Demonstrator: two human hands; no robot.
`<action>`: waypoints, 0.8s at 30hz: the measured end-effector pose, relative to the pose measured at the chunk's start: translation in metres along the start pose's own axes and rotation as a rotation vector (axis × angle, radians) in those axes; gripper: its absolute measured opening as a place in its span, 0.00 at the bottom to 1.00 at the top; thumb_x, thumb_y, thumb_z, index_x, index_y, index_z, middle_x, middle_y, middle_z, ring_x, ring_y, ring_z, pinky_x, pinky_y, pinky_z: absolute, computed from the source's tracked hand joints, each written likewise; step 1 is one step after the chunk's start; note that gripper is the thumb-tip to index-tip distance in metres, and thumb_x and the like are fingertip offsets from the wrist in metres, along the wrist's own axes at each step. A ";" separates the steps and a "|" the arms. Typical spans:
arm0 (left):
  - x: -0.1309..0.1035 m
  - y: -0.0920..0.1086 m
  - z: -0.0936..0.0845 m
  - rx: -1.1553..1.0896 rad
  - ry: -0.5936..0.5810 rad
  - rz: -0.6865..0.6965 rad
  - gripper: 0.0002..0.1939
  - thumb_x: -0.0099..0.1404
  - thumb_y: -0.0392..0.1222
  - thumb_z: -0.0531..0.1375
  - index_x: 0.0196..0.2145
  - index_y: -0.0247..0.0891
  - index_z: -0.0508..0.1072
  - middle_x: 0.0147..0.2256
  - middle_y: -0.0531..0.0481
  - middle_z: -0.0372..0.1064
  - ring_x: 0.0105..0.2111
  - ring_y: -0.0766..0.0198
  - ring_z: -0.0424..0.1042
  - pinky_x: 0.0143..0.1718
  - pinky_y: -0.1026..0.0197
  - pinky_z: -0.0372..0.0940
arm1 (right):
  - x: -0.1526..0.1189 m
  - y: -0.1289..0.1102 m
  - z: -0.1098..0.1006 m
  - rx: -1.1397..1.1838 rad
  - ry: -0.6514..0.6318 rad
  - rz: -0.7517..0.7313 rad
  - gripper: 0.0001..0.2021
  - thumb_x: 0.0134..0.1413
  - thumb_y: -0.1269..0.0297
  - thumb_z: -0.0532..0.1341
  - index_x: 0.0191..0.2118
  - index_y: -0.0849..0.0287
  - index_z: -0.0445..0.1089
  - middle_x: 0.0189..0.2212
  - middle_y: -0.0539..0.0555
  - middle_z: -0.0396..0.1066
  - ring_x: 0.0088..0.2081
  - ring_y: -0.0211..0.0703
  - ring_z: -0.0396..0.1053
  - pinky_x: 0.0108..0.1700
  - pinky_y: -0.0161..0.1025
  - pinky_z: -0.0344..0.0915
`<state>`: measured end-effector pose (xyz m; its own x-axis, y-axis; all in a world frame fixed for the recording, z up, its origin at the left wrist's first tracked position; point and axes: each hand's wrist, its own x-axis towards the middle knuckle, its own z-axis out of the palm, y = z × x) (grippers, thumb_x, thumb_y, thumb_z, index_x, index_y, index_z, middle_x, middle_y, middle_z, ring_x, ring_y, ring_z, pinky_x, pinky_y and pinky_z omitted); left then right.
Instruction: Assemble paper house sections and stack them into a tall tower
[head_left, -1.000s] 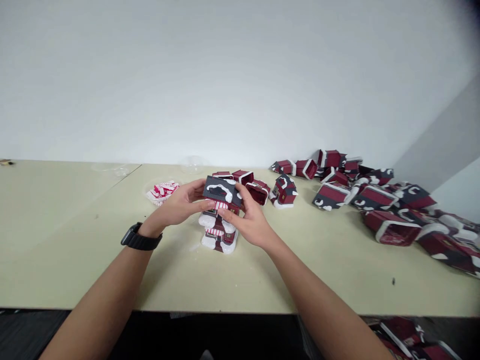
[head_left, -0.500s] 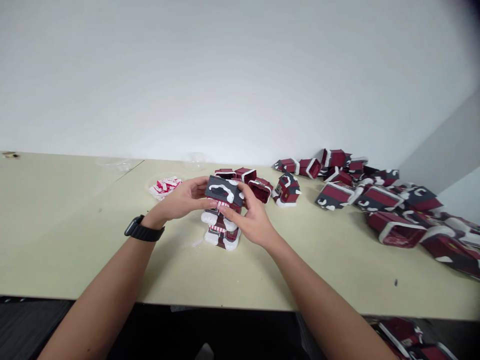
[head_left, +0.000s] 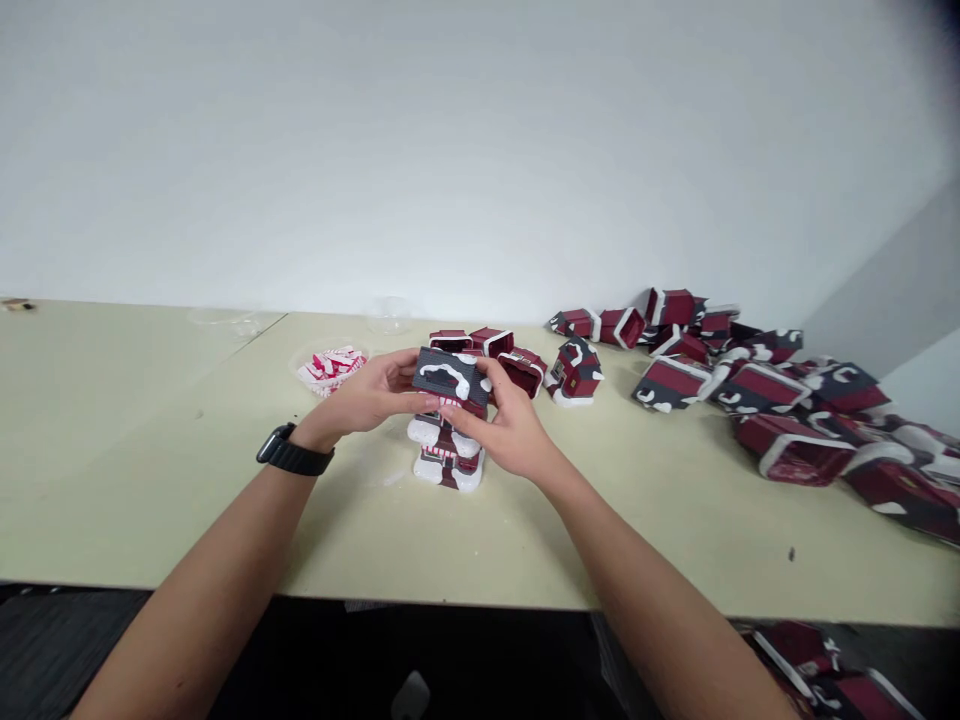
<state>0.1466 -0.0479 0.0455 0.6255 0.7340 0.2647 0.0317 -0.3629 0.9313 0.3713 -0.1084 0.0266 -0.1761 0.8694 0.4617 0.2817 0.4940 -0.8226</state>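
Note:
Both hands grip a small model house [head_left: 453,376] with a dark grey roof, dark red walls and white snow trim. My left hand [head_left: 371,398], with a black watch on its wrist, is closed on the house's left side. On the opposite side my right hand [head_left: 504,418] is closed on it, thumb across the front. Both thumbs lie near a red-and-white striped strip under the roof. Directly below is another snow-trimmed house [head_left: 450,470]; whether the two touch is hard to tell. Red-and-white striped pieces [head_left: 334,368] lie in a clear dish beyond my left hand.
Several houses lie on their sides behind my hands, one open-bottomed house [head_left: 523,368] among them. An upright house [head_left: 574,372] stands to their right. A large pile of houses [head_left: 761,385] covers the table's right side. More houses [head_left: 840,670] sit below the front edge.
The view has shifted slightly. Both hands keep their hold on the upper house, which stays over the lower one with little visible movement.

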 end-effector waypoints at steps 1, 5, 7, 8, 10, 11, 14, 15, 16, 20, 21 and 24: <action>0.000 0.001 0.001 0.002 0.012 0.002 0.30 0.60 0.48 0.75 0.58 0.37 0.77 0.50 0.38 0.80 0.48 0.51 0.80 0.49 0.52 0.76 | 0.000 0.000 0.000 -0.005 -0.002 -0.004 0.27 0.58 0.51 0.71 0.59 0.53 0.66 0.49 0.55 0.78 0.48 0.53 0.76 0.53 0.50 0.72; 0.000 0.002 0.001 0.018 0.039 0.003 0.30 0.59 0.49 0.76 0.57 0.36 0.77 0.50 0.38 0.80 0.48 0.51 0.80 0.49 0.52 0.76 | 0.000 0.002 0.002 0.006 -0.001 -0.001 0.29 0.59 0.49 0.71 0.61 0.53 0.66 0.51 0.56 0.78 0.50 0.53 0.76 0.55 0.51 0.72; -0.001 0.002 -0.001 0.031 0.044 -0.005 0.31 0.60 0.49 0.75 0.57 0.37 0.77 0.51 0.38 0.80 0.48 0.50 0.80 0.50 0.51 0.76 | -0.001 0.005 0.005 0.034 -0.007 -0.001 0.31 0.60 0.47 0.70 0.64 0.52 0.64 0.55 0.56 0.76 0.54 0.53 0.75 0.58 0.51 0.72; -0.001 0.003 -0.003 0.038 0.050 -0.010 0.31 0.60 0.49 0.75 0.58 0.37 0.77 0.51 0.38 0.80 0.49 0.50 0.80 0.51 0.50 0.76 | 0.000 0.007 0.005 0.054 -0.005 -0.008 0.31 0.62 0.46 0.68 0.65 0.51 0.64 0.58 0.57 0.75 0.57 0.53 0.74 0.59 0.51 0.71; -0.002 0.003 -0.006 0.060 0.069 -0.019 0.31 0.59 0.49 0.76 0.57 0.38 0.77 0.51 0.38 0.80 0.49 0.49 0.80 0.51 0.49 0.76 | 0.003 0.014 0.001 0.095 0.036 -0.033 0.28 0.67 0.44 0.63 0.66 0.50 0.64 0.60 0.57 0.74 0.60 0.51 0.72 0.61 0.50 0.70; -0.003 0.004 -0.008 0.077 0.080 -0.026 0.31 0.59 0.50 0.76 0.57 0.38 0.77 0.52 0.38 0.80 0.50 0.48 0.80 0.51 0.49 0.75 | 0.006 0.019 -0.004 0.102 0.097 -0.042 0.26 0.69 0.44 0.60 0.65 0.50 0.64 0.59 0.57 0.74 0.60 0.50 0.72 0.62 0.49 0.70; -0.004 0.003 -0.014 0.142 0.076 -0.036 0.30 0.58 0.52 0.76 0.55 0.40 0.78 0.54 0.39 0.79 0.53 0.47 0.79 0.54 0.49 0.74 | 0.019 0.041 -0.031 -0.046 0.455 -0.018 0.22 0.67 0.49 0.60 0.60 0.54 0.68 0.57 0.61 0.74 0.59 0.52 0.72 0.63 0.53 0.67; -0.004 0.003 -0.016 0.153 0.058 -0.024 0.32 0.57 0.54 0.76 0.56 0.41 0.78 0.55 0.38 0.78 0.54 0.46 0.78 0.55 0.49 0.73 | 0.022 0.052 -0.043 -0.167 0.603 0.004 0.21 0.63 0.53 0.62 0.58 0.56 0.69 0.58 0.62 0.73 0.60 0.54 0.70 0.65 0.55 0.65; -0.004 0.002 -0.020 0.152 0.049 0.000 0.34 0.57 0.59 0.75 0.57 0.42 0.78 0.57 0.38 0.77 0.55 0.45 0.77 0.55 0.49 0.73 | 0.026 0.063 -0.056 -0.300 0.714 0.036 0.22 0.60 0.56 0.62 0.58 0.57 0.69 0.58 0.64 0.72 0.61 0.57 0.68 0.67 0.59 0.61; -0.005 -0.006 -0.044 0.232 0.416 0.091 0.34 0.69 0.72 0.57 0.50 0.39 0.81 0.53 0.36 0.79 0.54 0.46 0.77 0.57 0.46 0.70 | 0.030 0.107 -0.096 -0.639 0.836 0.210 0.35 0.53 0.59 0.63 0.66 0.66 0.63 0.66 0.71 0.65 0.69 0.64 0.58 0.74 0.61 0.43; -0.007 -0.010 -0.054 0.340 0.590 0.069 0.32 0.73 0.69 0.53 0.45 0.38 0.82 0.51 0.37 0.80 0.53 0.46 0.77 0.58 0.45 0.68 | 0.029 0.116 -0.101 -0.664 0.822 0.263 0.37 0.53 0.59 0.64 0.68 0.67 0.61 0.67 0.72 0.63 0.70 0.65 0.56 0.74 0.62 0.43; -0.017 -0.024 -0.088 0.786 0.910 -0.109 0.22 0.74 0.55 0.55 0.38 0.37 0.82 0.46 0.37 0.81 0.53 0.43 0.75 0.61 0.42 0.63 | 0.026 0.135 -0.107 -0.611 0.722 0.383 0.39 0.51 0.59 0.66 0.69 0.65 0.62 0.65 0.72 0.67 0.66 0.66 0.62 0.70 0.61 0.51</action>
<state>0.0672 -0.0012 0.0409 -0.1778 0.8036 0.5679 0.7134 -0.2922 0.6369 0.5058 -0.0181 -0.0367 0.5812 0.6716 0.4595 0.6685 -0.0720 -0.7402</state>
